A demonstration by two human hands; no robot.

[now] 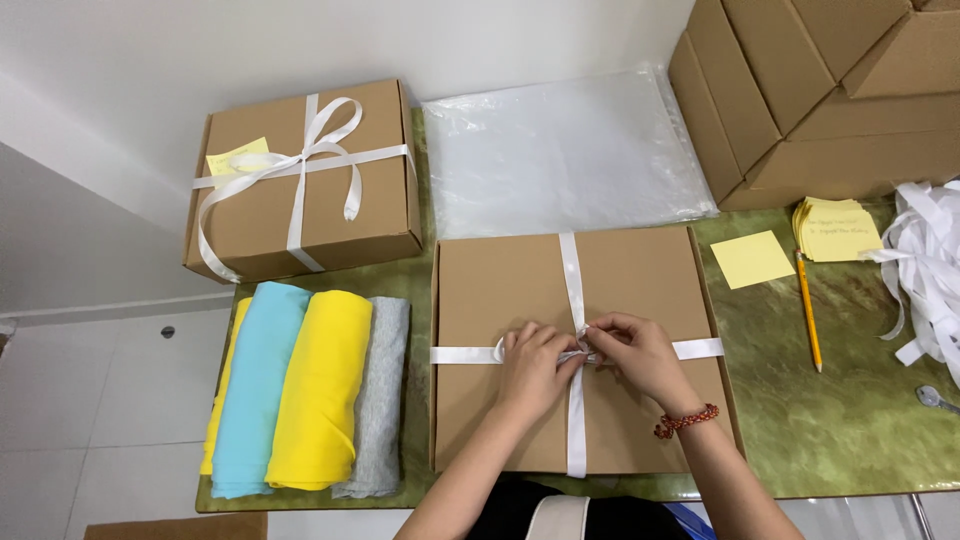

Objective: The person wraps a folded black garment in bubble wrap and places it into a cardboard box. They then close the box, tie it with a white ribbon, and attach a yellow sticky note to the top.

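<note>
A flat brown cardboard box (640, 280) lies in front of me on the green table, wrapped crosswise with white satin ribbon (571, 270). My left hand (532, 368) and my right hand (632, 352) meet at the ribbon's crossing point near the box's middle. Both pinch ribbon strands there, fingers closed around the knot. A red bead bracelet (686, 421) sits on my right wrist.
A second box (255, 215) with a tied ribbon bow and a yellow note stands at the back left. Folded cloths (315, 390) lie to the left. Clear plastic bags (565, 150), stacked cartons (800, 90), sticky notes (750, 258), a pencil (808, 312) and loose ribbon (930, 270) lie behind and right.
</note>
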